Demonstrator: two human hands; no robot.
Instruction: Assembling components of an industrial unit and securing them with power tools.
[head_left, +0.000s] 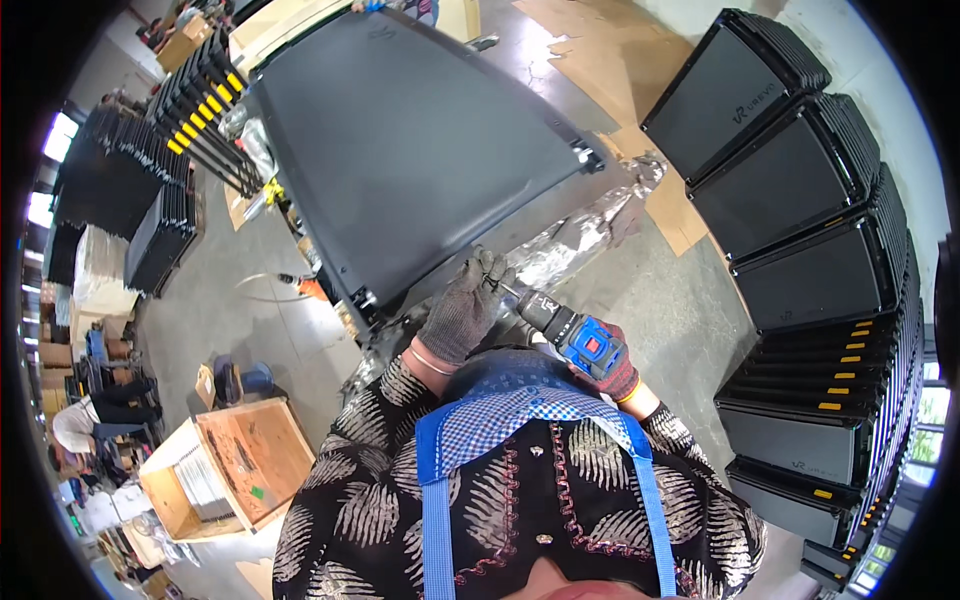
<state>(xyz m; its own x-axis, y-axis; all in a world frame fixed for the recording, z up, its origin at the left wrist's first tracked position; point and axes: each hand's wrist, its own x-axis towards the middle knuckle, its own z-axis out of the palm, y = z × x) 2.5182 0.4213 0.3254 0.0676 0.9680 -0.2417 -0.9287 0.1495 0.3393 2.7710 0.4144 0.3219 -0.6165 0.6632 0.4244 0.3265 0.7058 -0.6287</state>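
Note:
A large dark grey flat panel (410, 140) lies in front of me on a stand. My left hand (465, 305), in a grey knit glove, rests at the panel's near edge and pinches the tip of the driver bit. My right hand (618, 372), in a red and grey glove, grips a blue and black cordless drill (570, 332) whose bit points at the panel's near edge beside my left fingers.
Stacks of black panels (800, 200) stand at the right and more (190, 110) at the left. A wooden crate (235, 465) sits on the floor at the lower left. Crumpled plastic wrap (580, 235) and flat cardboard (610, 60) lie beyond the panel. A person (75, 425) crouches at the far left.

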